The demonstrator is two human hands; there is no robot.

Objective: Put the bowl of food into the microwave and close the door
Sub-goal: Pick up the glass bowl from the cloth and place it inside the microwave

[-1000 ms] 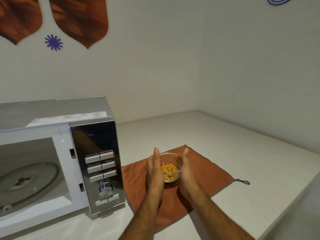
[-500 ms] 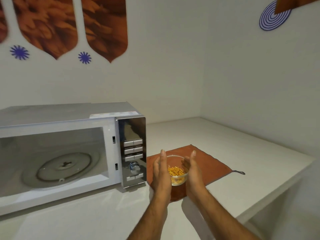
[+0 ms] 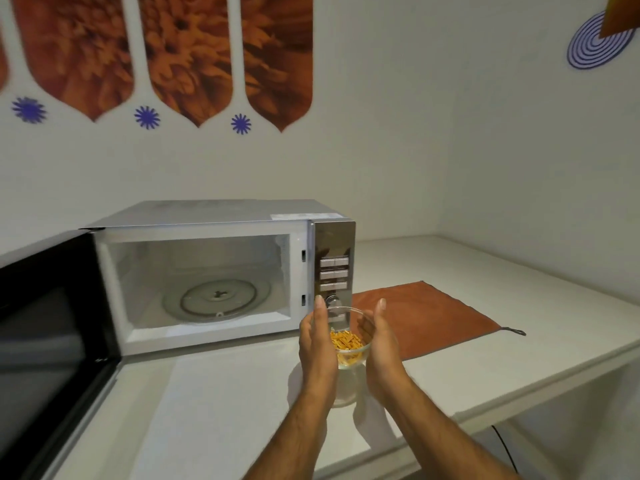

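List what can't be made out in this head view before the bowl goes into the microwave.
- Glass bowl: its sides are covered by the left hand and right hand.
- Microwave door: its outer end is cut off by the left edge.
- Control panel: button labels too small; its lowest part is behind the bowl.

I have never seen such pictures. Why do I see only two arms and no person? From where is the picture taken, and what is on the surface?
The camera is worn on the person's head and looks forward and down, so only the bare arms show. The left hand and the right hand together cup a small clear glass bowl of orange-yellow food pieces, lifted above the pale countertop. To the left stands a silver microwave oven. Its dark door is swung open, and its round glass turntable is bare. On the counter to the right lies a flat rust-orange cloth. The wall behind carries orange and blue decorations.
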